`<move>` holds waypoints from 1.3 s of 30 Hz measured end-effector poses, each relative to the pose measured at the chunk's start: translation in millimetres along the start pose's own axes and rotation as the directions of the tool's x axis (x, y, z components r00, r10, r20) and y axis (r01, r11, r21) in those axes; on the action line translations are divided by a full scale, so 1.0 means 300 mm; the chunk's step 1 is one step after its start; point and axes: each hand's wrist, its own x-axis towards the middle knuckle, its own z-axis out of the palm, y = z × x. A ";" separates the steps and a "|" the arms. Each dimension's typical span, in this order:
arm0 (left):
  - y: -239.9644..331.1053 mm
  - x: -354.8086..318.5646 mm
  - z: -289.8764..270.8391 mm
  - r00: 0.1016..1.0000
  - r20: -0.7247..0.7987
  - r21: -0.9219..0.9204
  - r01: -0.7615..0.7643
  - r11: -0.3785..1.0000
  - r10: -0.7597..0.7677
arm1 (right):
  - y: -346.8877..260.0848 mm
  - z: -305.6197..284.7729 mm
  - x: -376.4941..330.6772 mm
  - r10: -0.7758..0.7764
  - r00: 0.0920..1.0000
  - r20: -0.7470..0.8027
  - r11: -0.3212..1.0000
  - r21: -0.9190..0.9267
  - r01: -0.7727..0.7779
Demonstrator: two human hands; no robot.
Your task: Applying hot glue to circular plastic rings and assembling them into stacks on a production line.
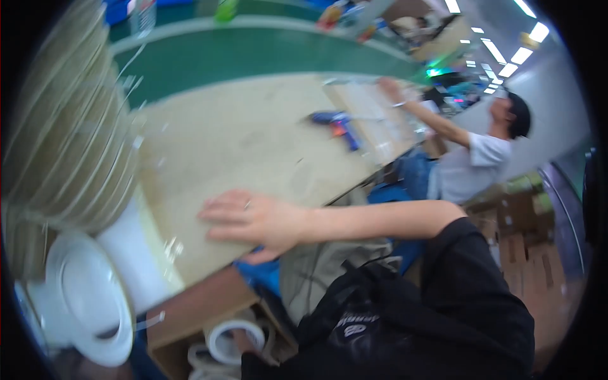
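My right hand [253, 221] lies palm down on the near edge of the pale worktable [247, 139], fingers stretched out and a ring on one finger. Low in the picture, my left hand [242, 342] reaches into a cardboard box [183, 339]. Its fingers are at a white ring [218, 345], seemingly gripping it, though blur and the ring partly hide them. More pale rings lie in that box. To the left, a white round rimmed disc [88, 297] stands tilted below a tall stack of pale round pieces [69, 126].
On the table rests a blue glue gun [339, 126] with an orange trigger. At the far right end a person [475, 152] in a white shirt and dark cap reaches over the table. A green conveyor belt [253, 50] curves behind. Cardboard cartons [532, 266] are stacked at right.
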 end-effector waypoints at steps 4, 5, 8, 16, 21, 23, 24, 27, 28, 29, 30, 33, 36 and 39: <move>-0.014 -0.361 -0.329 0.928 -0.368 -0.097 -0.090 0.991 0.049 | 0.011 -0.097 -0.017 0.063 0.996 0.069 0.995 -0.080 -0.057; -0.026 -0.459 -0.391 0.893 -0.446 -0.111 -0.111 0.988 0.051 | 0.013 -0.100 -0.022 0.074 0.994 0.079 0.992 -0.109 -0.065; 0.012 -0.615 -0.445 0.816 -0.574 -0.114 -0.168 0.979 0.073 | 0.002 -0.051 0.011 0.060 0.996 0.067 0.995 -0.078 -0.055; 0.018 -0.863 -0.336 0.816 -0.568 -0.012 0.125 0.992 -0.110 | 0.005 -0.027 -0.033 0.067 0.998 0.008 0.997 -0.046 -0.067; 0.053 -0.958 -0.135 0.826 -0.562 -0.016 0.030 0.999 -0.034 | 0.009 -0.035 -0.038 0.078 0.997 -0.016 0.996 -0.035 -0.078; 0.069 -0.979 -0.074 0.830 -0.558 -0.012 -0.019 1.000 0.010 | 0.003 -0.028 -0.031 0.074 0.997 -0.034 0.997 -0.026 -0.074; 0.073 -0.985 -0.045 0.833 -0.552 -0.012 -0.039 0.999 0.026 | 0.000 -0.022 -0.032 0.068 0.997 -0.037 0.997 -0.018 -0.069; 0.073 -1.005 0.028 0.838 -0.540 -0.020 -0.106 0.994 0.079 | 0.007 -0.026 -0.044 0.065 0.997 -0.039 0.998 -0.008 -0.065; 0.071 -1.012 0.052 0.837 -0.538 -0.023 -0.133 0.991 0.100 | 0.011 -0.034 -0.048 0.065 0.997 -0.035 0.998 -0.014 -0.066; 0.066 -1.020 0.074 0.835 -0.537 -0.026 -0.160 0.987 0.121 | 0.014 -0.037 -0.054 0.060 0.997 -0.041 0.998 -0.004 -0.060; 0.069 -1.037 0.092 0.828 -0.540 -0.025 -0.197 0.980 0.153 | 0.017 -0.038 -0.048 0.056 0.997 -0.051 0.998 0.009 -0.055; 0.067 -1.090 0.148 0.800 -0.546 -0.017 -0.307 0.952 0.248 | 0.016 -0.037 -0.036 0.039 0.996 -0.081 0.999 0.024 -0.037; 0.060 -1.135 0.218 0.770 -0.538 -0.003 -0.409 0.913 0.343 | 0.022 -0.027 -0.039 0.028 0.993 -0.112 0.999 0.033 -0.024; 0.043 -1.161 0.296 0.738 -0.516 0.005 -0.505 0.863 0.434 | 0.036 -0.002 -0.055 0.014 0.990 -0.137 0.999 0.048 -0.008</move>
